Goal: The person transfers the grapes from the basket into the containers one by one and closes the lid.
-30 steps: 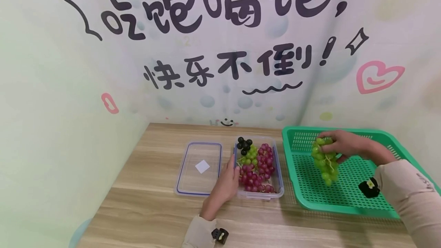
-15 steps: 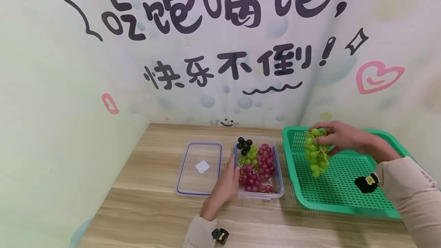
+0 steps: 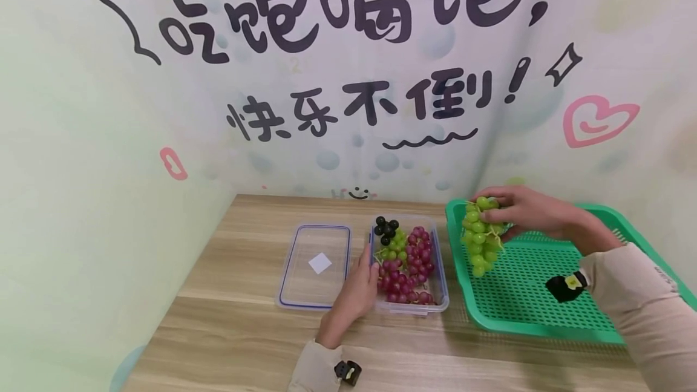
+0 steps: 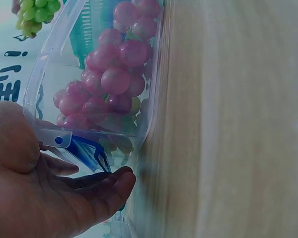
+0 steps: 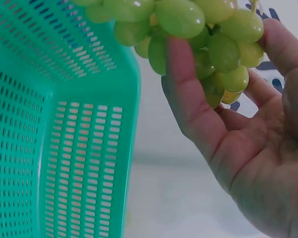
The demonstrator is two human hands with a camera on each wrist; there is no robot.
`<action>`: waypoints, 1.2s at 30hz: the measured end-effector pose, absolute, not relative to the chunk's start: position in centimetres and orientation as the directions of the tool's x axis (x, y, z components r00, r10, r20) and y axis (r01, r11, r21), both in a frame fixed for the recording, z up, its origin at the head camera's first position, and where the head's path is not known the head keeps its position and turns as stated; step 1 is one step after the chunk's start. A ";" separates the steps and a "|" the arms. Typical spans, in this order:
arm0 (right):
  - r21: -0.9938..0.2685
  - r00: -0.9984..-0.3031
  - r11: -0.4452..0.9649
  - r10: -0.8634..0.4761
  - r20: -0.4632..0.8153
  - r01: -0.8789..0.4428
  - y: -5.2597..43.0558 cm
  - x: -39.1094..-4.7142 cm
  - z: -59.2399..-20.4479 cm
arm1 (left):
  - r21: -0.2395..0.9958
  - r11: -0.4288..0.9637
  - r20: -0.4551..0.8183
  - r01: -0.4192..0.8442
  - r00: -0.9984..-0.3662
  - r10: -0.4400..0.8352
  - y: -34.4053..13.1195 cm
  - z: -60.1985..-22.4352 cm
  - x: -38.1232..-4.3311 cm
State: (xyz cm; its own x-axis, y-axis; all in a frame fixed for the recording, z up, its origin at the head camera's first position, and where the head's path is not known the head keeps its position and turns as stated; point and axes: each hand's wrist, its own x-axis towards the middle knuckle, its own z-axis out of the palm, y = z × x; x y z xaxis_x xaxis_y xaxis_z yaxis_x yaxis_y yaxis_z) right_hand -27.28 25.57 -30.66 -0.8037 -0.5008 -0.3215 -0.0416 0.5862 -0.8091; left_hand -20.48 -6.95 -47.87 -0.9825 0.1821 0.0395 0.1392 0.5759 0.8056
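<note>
My right hand (image 3: 525, 213) holds a bunch of green grapes (image 3: 479, 238) above the left side of the green plastic basket (image 3: 544, 325). In the right wrist view, fingers and thumb are bent around the green grapes (image 5: 223, 49). My left hand (image 3: 356, 289) grips the left side of a clear food container (image 3: 443, 295). Its thumb is at the rim, and its fingers lie by the blue-edged clip flap (image 4: 87, 151). Inside are red grapes (image 3: 419, 259), a small bunch of green grapes (image 3: 394, 250) and a small bunch of black grapes (image 3: 385, 230).
A clear lid with a blue seal (image 3: 296, 265) and a white square label lies left of the container on the wooden table (image 3: 234, 331). The basket stands just right of the container. Behind the table rises a printed wall cloth (image 3: 327, 180).
My right hand has carried the green grapes leftward and slightly up, from over the basket's middle toward its left rim. The left hand and the container have stayed put.
</note>
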 end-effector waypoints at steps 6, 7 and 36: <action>-0.826 -0.790 0.564 -0.518 -0.327 -0.028 23.7 -27.3 -30.9 | 0.809 0.570 0.044 0.144 -0.982 0.186 -7.0 -47.8 -20.5; -0.827 -0.788 0.561 -0.520 -0.329 -0.025 23.3 -27.3 -31.0 | 0.809 0.570 0.044 0.144 -0.982 0.186 -7.0 -47.8 -20.5; -0.809 -0.714 0.588 -0.579 -0.394 -0.031 14.9 -27.6 -35.9 | 0.800 0.579 0.062 0.155 -0.982 0.177 -7.1 -48.1 -20.6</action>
